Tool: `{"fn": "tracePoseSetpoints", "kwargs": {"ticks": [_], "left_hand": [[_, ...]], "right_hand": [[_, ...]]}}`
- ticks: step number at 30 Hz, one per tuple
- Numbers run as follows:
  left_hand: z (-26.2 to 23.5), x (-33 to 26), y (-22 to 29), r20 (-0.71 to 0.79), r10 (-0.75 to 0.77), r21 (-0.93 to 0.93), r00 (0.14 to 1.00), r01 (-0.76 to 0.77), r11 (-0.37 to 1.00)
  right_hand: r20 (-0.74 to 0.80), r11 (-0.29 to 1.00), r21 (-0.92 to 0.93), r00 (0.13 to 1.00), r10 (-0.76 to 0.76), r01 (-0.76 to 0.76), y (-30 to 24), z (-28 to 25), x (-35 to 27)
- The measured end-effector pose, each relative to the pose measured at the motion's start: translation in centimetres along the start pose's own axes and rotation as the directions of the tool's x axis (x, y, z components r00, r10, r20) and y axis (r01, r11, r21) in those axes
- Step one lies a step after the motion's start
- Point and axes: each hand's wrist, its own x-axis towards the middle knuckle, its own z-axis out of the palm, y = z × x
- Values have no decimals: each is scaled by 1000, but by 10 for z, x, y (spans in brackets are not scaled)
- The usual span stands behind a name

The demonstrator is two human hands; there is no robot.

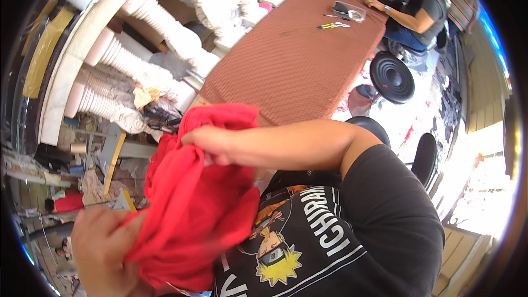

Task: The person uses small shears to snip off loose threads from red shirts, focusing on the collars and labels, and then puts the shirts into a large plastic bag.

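Observation:
A bunched piece of soft red cloth (190,203) hangs in folds between my two hands, in front of my black printed shirt. My left hand (104,247) is closed on its lower left edge, slightly blurred. Higher up, my right hand (212,144) grips the cloth near its top, with the forearm reaching across my chest. Part of the fabric folds over beyond the right hand, toward the near end of a table (280,77). Whether the cloth is a finished garment I cannot tell.
On the brown-covered table lie yellow-handled snips (333,25) and a clear plastic box (349,12). Another person (421,16) sits at its far right, hands on dark fabric. Round black stools (391,77) stand right of the table. White carved balusters (170,27) line the left.

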Motion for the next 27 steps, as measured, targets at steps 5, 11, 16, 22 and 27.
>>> {"fn": "tracePoseSetpoints", "kwargs": {"ticks": [5,11,16,22,27], "left_hand": [[9,21,-30,-238,105,72,966,-90,993],[54,70,-46,-487,151,98,860,-119,988],[256,132,-36,-410,124,-74,904,-169,983],[455,95,29,165,-102,-313,981,150,938],[455,107,51,-21,-235,-377,972,210,902]], "right_hand": [[-162,851,-184,839,-519,492,-92,0,-35],[-24,599,-121,601,-799,792,-154,-33,-49],[-146,551,-467,554,-819,692,-113,-189,-31],[-520,387,-795,853,-38,-467,-20,-301,-117],[-641,562,-701,734,-224,-440,-29,-327,-199]]}}
